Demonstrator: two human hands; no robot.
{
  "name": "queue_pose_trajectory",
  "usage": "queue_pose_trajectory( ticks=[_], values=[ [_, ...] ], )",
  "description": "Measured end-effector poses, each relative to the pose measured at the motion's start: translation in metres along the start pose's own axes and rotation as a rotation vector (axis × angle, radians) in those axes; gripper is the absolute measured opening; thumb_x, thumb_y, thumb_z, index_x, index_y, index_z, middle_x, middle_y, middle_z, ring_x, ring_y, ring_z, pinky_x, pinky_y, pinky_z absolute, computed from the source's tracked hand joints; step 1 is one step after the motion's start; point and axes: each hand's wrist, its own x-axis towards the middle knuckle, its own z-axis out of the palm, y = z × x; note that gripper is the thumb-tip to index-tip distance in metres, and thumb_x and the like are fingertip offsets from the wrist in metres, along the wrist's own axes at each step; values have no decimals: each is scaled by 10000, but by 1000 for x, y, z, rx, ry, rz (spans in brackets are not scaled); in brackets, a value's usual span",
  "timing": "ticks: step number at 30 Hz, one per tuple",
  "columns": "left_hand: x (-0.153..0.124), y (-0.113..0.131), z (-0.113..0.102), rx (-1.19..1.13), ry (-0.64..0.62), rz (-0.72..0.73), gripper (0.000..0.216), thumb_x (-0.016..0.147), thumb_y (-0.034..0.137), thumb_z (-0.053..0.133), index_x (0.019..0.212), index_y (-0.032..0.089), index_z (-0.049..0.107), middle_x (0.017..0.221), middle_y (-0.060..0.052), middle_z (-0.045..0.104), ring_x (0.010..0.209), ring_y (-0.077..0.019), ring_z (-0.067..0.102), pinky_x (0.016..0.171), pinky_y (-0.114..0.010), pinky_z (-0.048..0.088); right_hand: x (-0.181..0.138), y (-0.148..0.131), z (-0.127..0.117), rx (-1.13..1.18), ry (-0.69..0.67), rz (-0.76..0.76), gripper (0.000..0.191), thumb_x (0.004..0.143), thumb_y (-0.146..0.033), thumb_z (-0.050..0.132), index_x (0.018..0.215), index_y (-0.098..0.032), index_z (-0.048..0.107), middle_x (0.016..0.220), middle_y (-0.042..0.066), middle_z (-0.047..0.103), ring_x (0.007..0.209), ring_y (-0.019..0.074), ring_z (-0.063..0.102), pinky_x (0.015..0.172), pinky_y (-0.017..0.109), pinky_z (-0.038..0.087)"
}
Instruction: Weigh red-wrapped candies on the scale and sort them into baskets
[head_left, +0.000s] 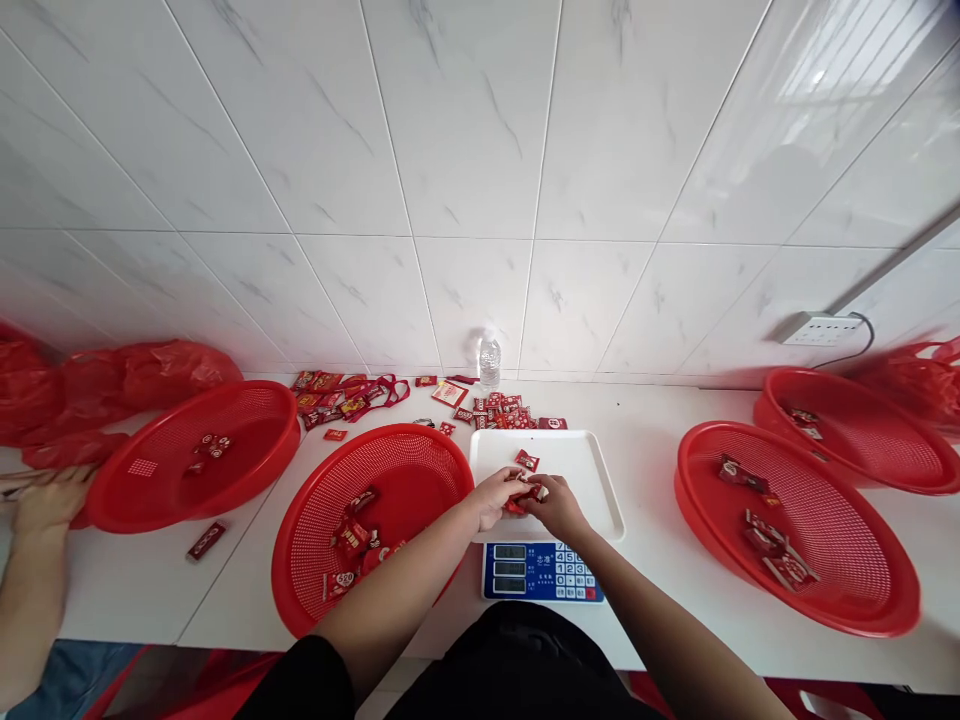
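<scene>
My left hand [495,498] and my right hand [559,508] meet over the white tray [600,490] of a blue weighing scale [544,572]. Both have their fingers closed around small red snack packets [516,506]; how many is hidden by the fingers. One more red packet [527,460] lies on the tray just beyond my fingertips. Under my left forearm sits a red plastic basket [300,510], which holds several red packets [351,540].
Red packets [499,410] lie piled along the wall near a clear bottle [489,362]. More red baskets stand left [259,470] and right [885,560]. A co-worker's hand [52,497] rests at far left, by red plastic bags [150,370]. A socket strip [821,328] is on the wall.
</scene>
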Motion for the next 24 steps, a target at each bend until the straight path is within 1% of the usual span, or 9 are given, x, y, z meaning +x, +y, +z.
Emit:
queue_pose_trajectory(
  ticks=[3, 6, 9, 12, 14, 17, 19, 21, 24],
  values=[
    [-4, 0, -1, -231, -86, -48, 311, 766, 376, 681, 991, 184, 587, 947, -54, 662, 828, -162, 643, 788, -332, 519, -3, -18, -5, 65, 4, -47, 307, 736, -345, 621, 1006, -200, 644, 1023, 71, 617, 827, 199, 631, 743, 331, 516],
    [-7, -5, -5, -452, -172, -104, 362, 825, 493, 587, 954, 156, 620, 922, -48, 664, 837, -148, 639, 769, -274, 518, -11, -39, -5, 141, -25, -134, 257, 734, -338, 634, 962, -220, 642, 933, 35, 640, 831, 185, 624, 758, 322, 513],
    [-11, -12, -13, -616, -217, -120, 345, 859, 478, 552, 912, 144, 623, 862, -31, 660, 807, -130, 639, 696, -209, 516, -20, -53, -2, 323, -124, -194, 410, 759, -339, 629, 1148, -229, 557, 958, 34, 651, 833, 171, 631, 765, 323, 521],
    [-17, -18, -23, -690, -243, -126, 289, 864, 424, 565, 934, 148, 612, 833, -30, 652, 730, -116, 633, 622, -191, 520, -20, -53, 0, 477, -153, -184, 551, 811, -388, 575, 1312, -245, 399, 1171, 77, 602, 853, 156, 640, 761, 328, 533],
    [-23, -21, -30, -709, -269, -121, 306, 844, 443, 579, 974, 168, 604, 870, -46, 646, 707, -119, 624, 563, -191, 513, -10, -46, -2, 403, -65, -173, 506, 867, -421, 483, 1326, -236, 375, 1274, 103, 540, 871, 155, 637, 757, 329, 536],
    [-32, -22, -39, -744, -262, -78, 344, 808, 471, 608, 1026, 204, 597, 941, -63, 627, 741, -125, 609, 532, -179, 494, 12, -30, -4, 36, 54, -169, 435, 901, -364, 419, 1310, -214, 421, 1318, 109, 513, 1084, 204, 564, 897, 377, 477],
    [-37, -21, -42, -764, -241, -54, 345, 786, 454, 638, 1034, 217, 599, 944, -57, 613, 747, -122, 599, 538, -177, 491, 26, -18, -3, -123, 55, -172, 408, 860, -283, 495, 1264, -225, 497, 1381, 95, 464, 1266, 252, 414, 1018, 439, 368],
    [-40, -21, -45, -775, -238, -49, 349, 768, 436, 662, 1033, 217, 603, 933, -53, 603, 742, -121, 594, 542, -179, 492, 35, -9, 0, -157, 22, -177, 393, 808, -196, 546, 1196, -252, 566, 1405, 65, 449, 1334, 275, 318, 1068, 489, 277],
    [-45, -21, -48, -764, -239, -57, 390, 765, 430, 665, 1086, 219, 593, 921, -57, 594, 735, -122, 594, 539, -183, 492, 37, 2, 6, -164, -13, -190, 318, 803, -134, 511, 1067, -254, 640, 1270, 64, 570, 1263, 261, 418, 1043, 471, 312]
  ],
)
